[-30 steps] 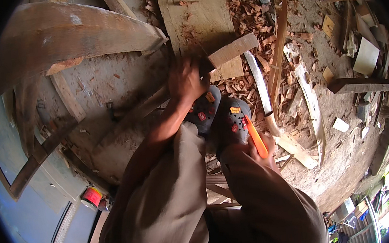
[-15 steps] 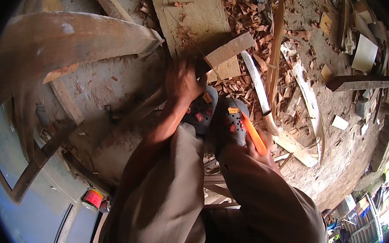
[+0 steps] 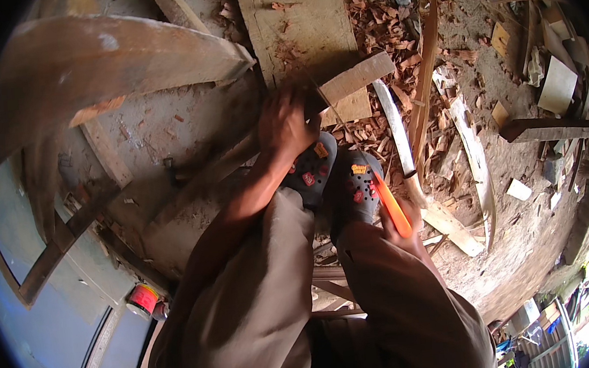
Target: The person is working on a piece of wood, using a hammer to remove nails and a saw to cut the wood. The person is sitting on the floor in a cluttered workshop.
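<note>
My right hand (image 3: 402, 225) is wrapped round the orange handle of a handsaw (image 3: 392, 207), low beside my right shoe. Seen nearly edge-on, its thin blade runs up and away to the left, crossing the wooden beam (image 3: 359, 79) near its right end. Over the beam's top, left of the blade, my left hand (image 3: 285, 123) grips the wood with bent fingers. The beam slants from the shaded lower left to a lit end at the upper right. How deep the blade sits in it I cannot tell. My grey clogs (image 3: 354, 182) stand just below.
A wide plank (image 3: 294, 23) lies beyond the beam, with reddish wood chips (image 3: 380, 26) beside it. A large curved timber (image 3: 115, 56) juts in at left. Pale strips (image 3: 469, 140) and offcuts lie right. A red-labelled can (image 3: 143, 298) stands at lower left.
The whole view has shifted slightly, so things sit a little farther right. My left hand keeps its hold on the beam, and the handsaw stays across it with little visible movement.
</note>
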A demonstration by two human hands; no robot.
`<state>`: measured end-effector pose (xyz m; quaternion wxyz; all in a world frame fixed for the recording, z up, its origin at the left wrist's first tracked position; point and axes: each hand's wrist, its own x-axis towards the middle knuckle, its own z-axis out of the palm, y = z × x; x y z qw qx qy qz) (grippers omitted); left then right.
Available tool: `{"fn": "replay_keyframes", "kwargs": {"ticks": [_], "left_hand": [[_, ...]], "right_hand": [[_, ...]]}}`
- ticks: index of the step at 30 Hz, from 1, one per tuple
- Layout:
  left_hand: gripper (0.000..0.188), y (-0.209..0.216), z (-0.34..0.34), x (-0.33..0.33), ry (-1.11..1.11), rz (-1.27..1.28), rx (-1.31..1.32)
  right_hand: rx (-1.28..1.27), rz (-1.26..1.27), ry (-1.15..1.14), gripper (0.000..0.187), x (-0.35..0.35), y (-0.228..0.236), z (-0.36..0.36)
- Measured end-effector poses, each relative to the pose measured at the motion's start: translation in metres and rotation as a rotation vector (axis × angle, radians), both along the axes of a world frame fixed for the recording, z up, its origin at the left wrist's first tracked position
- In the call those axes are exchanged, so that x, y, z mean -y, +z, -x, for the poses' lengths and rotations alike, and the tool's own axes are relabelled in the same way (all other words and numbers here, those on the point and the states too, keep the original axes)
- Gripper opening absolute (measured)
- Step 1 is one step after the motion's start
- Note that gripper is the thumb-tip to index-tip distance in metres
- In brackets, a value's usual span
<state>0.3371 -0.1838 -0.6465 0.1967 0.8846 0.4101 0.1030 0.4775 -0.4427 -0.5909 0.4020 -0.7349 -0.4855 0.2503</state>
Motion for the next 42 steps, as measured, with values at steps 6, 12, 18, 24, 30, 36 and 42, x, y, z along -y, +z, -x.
{"fn": "replay_keyframes", "kwargs": {"ticks": [6,12,18,24,30,36,42], "left_hand": [[0.054,-0.002,-0.001,0.002,0.013,-0.027,-0.042],[0.050,-0.004,0.002,0.003,0.021,-0.007,-0.025],[0.044,-0.003,-0.001,-0.002,-0.003,-0.048,-0.003],[0.056,0.002,-0.003,0.003,0.036,-0.024,-0.016],[0.059,0.000,0.000,0.000,-0.003,-0.056,-0.034],[0.053,-0.004,-0.002,0.002,0.036,0.000,-0.034],[0.057,-0.004,0.001,0.002,-0.008,-0.027,-0.083]], "right_hand": [[-0.082,0.113,0.012,0.017,0.019,0.020,-0.012],[-0.076,0.049,0.082,0.012,-0.058,-0.015,0.015],[0.043,-0.026,0.077,0.011,0.048,0.021,-0.015],[0.170,0.049,0.041,0.008,-0.024,0.000,-0.012],[-0.133,0.047,0.043,0.009,-0.007,0.000,-0.007],[-0.050,0.104,-0.011,0.013,0.005,0.031,-0.007],[-0.031,0.056,0.095,0.011,-0.079,-0.012,0.010]]}}
